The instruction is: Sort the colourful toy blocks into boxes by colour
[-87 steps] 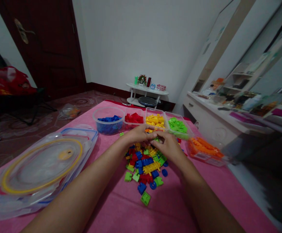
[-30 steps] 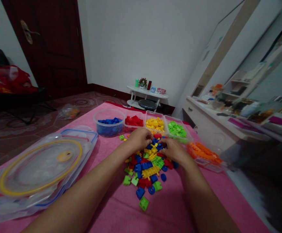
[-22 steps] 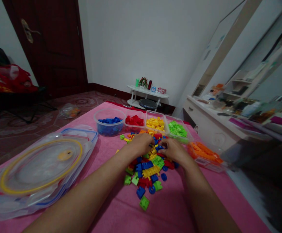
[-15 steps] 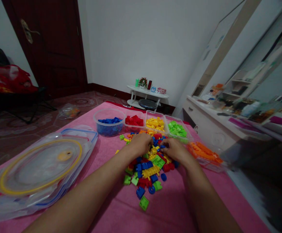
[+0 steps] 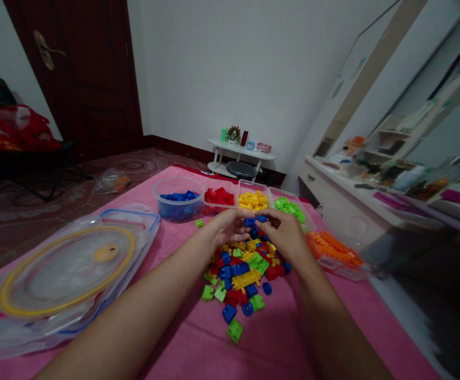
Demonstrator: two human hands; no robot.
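Observation:
Both my hands have come close together over the far part of a pile of mixed building bricks (image 5: 246, 277) in blue, red, yellow and green. My right hand (image 5: 287, 232) is closed, its fingertips pinching a small rounded blue piece (image 5: 260, 218). Curled towards it, my left hand (image 5: 228, 228) has its fingers around a blue brick (image 5: 249, 222); its exact grip is partly hidden. Just beyond stand a round tub of blue bricks (image 5: 179, 211), a box of red bricks (image 5: 219, 197), a box of yellow bricks (image 5: 252, 200) and a box of green bricks (image 5: 289, 208).
An open box of orange pieces (image 5: 335, 250) stands right of the pile. Stacked clear plastic lids (image 5: 67, 274) lie at the left on the pink cloth (image 5: 182, 322). A cluttered white dresser (image 5: 344, 195) borders the right side; a small white table (image 5: 240, 148) stands by the wall.
Both hands have lifted out of the pile and drawn together above it. My right hand has brought a blue piece up and leftwards, towards my left hand.

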